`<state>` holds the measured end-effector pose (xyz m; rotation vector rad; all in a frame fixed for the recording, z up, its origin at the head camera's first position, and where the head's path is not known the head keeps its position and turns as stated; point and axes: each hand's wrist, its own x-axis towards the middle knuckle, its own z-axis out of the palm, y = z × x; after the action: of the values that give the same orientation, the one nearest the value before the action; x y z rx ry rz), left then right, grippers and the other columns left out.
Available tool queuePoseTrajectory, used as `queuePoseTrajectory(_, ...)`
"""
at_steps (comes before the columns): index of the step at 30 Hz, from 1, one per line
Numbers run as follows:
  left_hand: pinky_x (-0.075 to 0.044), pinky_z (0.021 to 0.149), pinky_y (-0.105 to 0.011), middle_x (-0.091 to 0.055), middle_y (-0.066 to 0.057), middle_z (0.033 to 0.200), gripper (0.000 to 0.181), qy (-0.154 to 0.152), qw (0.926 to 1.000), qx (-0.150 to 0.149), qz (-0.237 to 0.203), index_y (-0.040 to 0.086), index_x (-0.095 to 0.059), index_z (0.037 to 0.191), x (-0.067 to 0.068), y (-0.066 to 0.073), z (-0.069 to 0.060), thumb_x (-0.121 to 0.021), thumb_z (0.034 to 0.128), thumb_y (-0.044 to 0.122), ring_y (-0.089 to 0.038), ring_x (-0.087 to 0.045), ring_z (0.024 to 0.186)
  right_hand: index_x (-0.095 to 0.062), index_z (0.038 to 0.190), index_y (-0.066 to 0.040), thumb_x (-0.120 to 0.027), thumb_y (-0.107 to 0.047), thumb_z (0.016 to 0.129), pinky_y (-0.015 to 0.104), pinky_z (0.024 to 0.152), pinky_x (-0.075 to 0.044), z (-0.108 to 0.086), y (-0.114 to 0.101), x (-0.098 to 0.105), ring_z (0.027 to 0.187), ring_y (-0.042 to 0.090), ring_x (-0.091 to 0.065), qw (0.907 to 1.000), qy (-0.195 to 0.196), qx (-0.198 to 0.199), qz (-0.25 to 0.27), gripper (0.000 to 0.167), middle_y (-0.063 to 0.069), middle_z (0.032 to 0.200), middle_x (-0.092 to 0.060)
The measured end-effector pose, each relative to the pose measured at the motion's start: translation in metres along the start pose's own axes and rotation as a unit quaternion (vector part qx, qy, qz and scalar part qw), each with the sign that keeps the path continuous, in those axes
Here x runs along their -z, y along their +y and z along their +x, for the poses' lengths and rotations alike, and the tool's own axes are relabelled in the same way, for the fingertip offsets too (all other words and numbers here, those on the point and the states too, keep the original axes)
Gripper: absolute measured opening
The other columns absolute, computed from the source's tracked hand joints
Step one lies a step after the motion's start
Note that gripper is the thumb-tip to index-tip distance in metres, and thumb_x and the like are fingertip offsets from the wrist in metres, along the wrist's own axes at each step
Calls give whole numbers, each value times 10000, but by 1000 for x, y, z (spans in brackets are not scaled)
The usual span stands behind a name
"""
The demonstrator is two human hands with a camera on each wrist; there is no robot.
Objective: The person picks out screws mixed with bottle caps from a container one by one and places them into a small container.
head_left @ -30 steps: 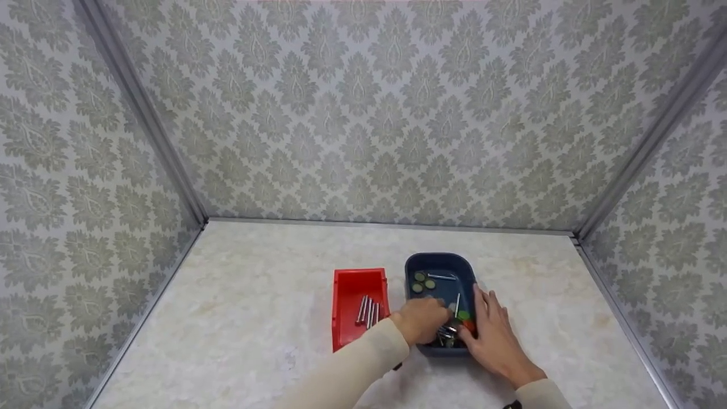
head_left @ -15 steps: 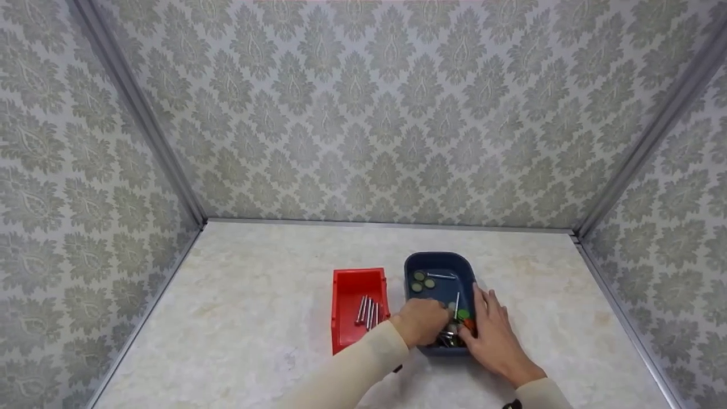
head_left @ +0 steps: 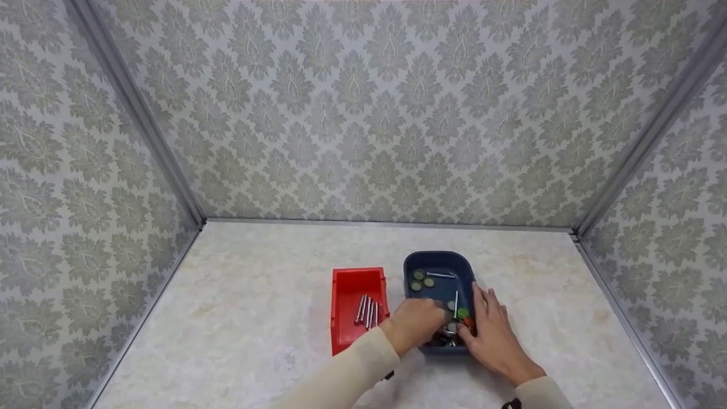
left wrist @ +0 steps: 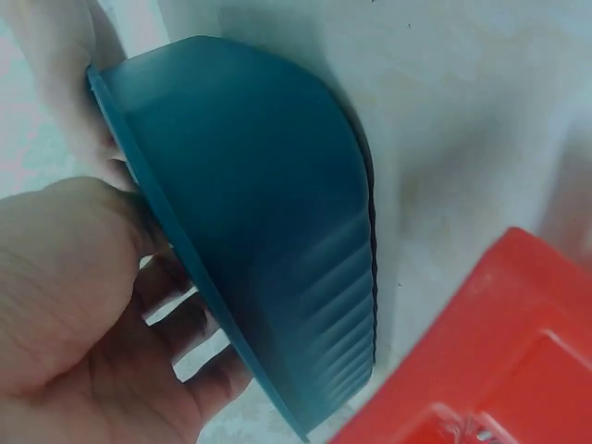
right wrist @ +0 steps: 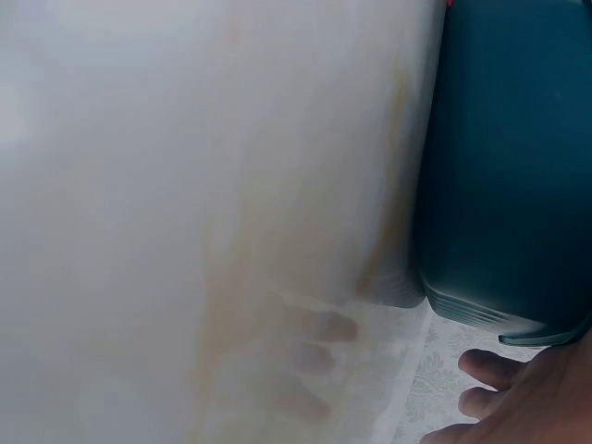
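- Judging from here, I put the work partway: several metal screws (head_left: 370, 313) lie in the red bin (head_left: 346, 287), left of the blue tray (head_left: 436, 260).
- Two loose screws (head_left: 456, 304) lie in the tray, with round discs (head_left: 429, 282) and a near-end jumble (head_left: 448, 341).
- The right hand (head_left: 495, 335) grips the tray's right wall.
- The left hand (head_left: 417, 321) reaches inside, fingertips hidden; I cannot tell what it holds.
- Its sleeve (head_left: 341, 372) blocks my view of the red bin's near end.

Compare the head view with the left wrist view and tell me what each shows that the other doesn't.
Only the head view: round discs and slim metal rods inside the blue tray.
Only the left wrist view: ridges on that tray's outer wall.
Both: left hand, right hand, blue tray, red tray and table.
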<state>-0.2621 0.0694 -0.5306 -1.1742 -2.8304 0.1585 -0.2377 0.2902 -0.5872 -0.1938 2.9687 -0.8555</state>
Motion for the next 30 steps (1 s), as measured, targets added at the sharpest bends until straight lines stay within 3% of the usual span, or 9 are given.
queuePoseTrajectory(6, -689, 1082, -413, -859, -1, 1241, 296, -121, 9988, 256, -411, 235, -858, 1359, 4, -3, -5, -875, 1064, 233, -195, -792, 1110, -53, 1872, -51, -657, -348, 1133, 814, 1425, -68, 1, 0, 1, 1797, 602, -57, 10000, 2, -36, -36, 1000, 356, 1907, -156)
queuePoseTrajectory(11, -636, 1202, -478, -820, -21, 1385, 393, 134, 9975, 534, -449, 199, -769, 1465, 5, -2, -8, -843, 1084, 266, -230, -770, 1308, -18, 1877, -78, -646, -366, 1147, 809, 1428, -37, 1, 0, 0, 1808, 579, -9, 9999, -82, -69, 27, 1006, 332, 1923, -121)
queuePoseTrajectory(18, -680, 1068, -381, -802, -53, 1216, 201, 674, 9885, 739, -1131, 111, -761, 1295, 7, -6, -14, -752, 1137, 235, -213, -747, 1095, -20, 1876, -74, -655, -363, 1145, 812, 1427, -46, 0, -2, 0, 1808, 579, -19, 10000, -47, -72, -6, 1010, 327, 1924, -133)
queuePoseTrajectory(22, -684, 973, -296, -770, -58, 1121, 137, 927, 9738, 823, -1905, 98, -763, 1220, 8, -10, -19, -748, 1144, 211, -171, -705, 977, -27, 1876, -73, -658, -348, 1139, 814, 1426, -51, 0, -2, 0, 1807, 581, -21, 10000, -29, -47, 43, 1008, 327, 1921, -145)
queuePoseTrajectory(26, -683, 929, -244, -753, -54, 1098, 107, 1025, 9495, 1024, -2784, 108, -753, 1212, 10, -14, -24, -758, 1140, 187, -115, -670, 926, -29, 1876, -72, -659, -350, 1138, 811, 1427, -47, 0, -2, 0, 1807, 581, -20, 9999, -32, -52, 86, 1009, 331, 1919, -149)
queuePoseTrajectory(30, -679, 897, -225, -758, -57, 1112, 122, 1061, 9265, 1225, -3396, 106, -750, 1238, 11, -17, -26, -753, 1146, 186, -93, -662, 914, -36, 1876, -70, -667, -353, 1135, 807, 1430, -44, 0, -1, -1, 1808, 580, -23, 9999, 6, -49, 134, 1013, 331, 1918, -150)
